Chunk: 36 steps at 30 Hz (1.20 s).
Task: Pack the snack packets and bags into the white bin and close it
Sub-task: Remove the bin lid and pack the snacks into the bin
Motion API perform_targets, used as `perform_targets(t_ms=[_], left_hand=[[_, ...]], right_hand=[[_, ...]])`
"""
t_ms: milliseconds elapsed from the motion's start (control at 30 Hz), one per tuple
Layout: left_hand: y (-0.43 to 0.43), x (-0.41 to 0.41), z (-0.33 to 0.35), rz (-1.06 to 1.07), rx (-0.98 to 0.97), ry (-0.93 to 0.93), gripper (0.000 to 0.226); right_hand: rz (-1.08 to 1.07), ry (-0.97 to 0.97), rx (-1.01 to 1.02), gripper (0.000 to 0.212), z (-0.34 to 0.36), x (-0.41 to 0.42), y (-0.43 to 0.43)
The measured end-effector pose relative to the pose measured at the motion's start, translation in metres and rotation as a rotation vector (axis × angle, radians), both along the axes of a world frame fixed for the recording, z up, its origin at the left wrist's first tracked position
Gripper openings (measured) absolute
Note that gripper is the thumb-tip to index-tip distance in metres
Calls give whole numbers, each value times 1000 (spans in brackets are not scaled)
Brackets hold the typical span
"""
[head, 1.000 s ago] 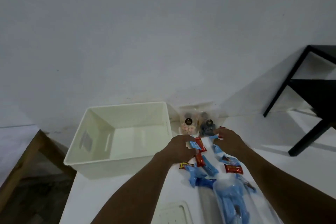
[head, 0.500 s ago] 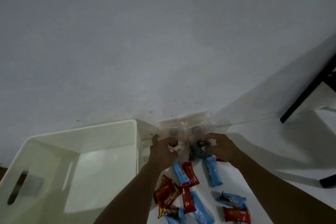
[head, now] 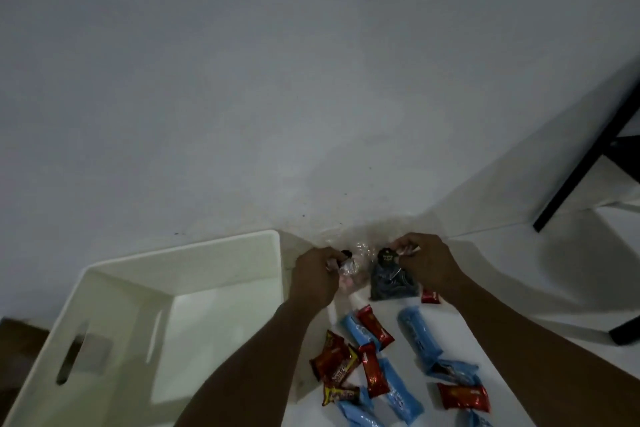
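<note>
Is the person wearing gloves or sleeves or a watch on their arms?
No. The left hand and the right hand are both bare, with no gloves. Both forearms are uncovered all the way down to the bottom edge of the picture, so no sleeves show. No watch, bracelet or ring can be seen, though the picture is dim and a little blurry.

before us a flat white tabletop [head: 491, 291] carries an open white plastic bin [head: 104, 291] at left. beside it we see two clear bags [head: 393, 282] by the wall, and nearer us scattered red foil packets [head: 463, 397] and blue foil packets [head: 419, 334].
</note>
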<state>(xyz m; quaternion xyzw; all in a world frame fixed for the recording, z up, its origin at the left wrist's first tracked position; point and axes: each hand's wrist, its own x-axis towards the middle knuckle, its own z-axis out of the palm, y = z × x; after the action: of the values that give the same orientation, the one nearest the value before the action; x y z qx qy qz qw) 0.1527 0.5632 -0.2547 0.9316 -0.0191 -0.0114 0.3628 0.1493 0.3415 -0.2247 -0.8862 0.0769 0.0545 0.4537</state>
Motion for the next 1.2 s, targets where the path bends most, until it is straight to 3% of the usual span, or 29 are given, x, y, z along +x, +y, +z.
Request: perform_targets(t_ms=[233, 400, 667, 1000, 1100, 1200], left_hand=[[99, -27, 108, 56, -75, -231, 33], [202, -64, 128, 179, -18, -197, 37], [286, -86, 73, 257, 41, -29, 29], [278, -20, -30, 210, -41, 102, 40], [274, -12, -43, 158, -27, 149, 44], [271, -17, -41, 123, 39, 176, 45]], right_hand=[[38, -190, 55, 20, 99, -14, 82], [147, -218, 80, 19, 113, -31, 184], [165, -49, 59, 33, 50, -38, 278], [57, 163, 12, 32, -46, 21, 293], [65, 185, 6, 23, -56, 26, 296], [96, 175, -75, 28, -50, 21, 293]])
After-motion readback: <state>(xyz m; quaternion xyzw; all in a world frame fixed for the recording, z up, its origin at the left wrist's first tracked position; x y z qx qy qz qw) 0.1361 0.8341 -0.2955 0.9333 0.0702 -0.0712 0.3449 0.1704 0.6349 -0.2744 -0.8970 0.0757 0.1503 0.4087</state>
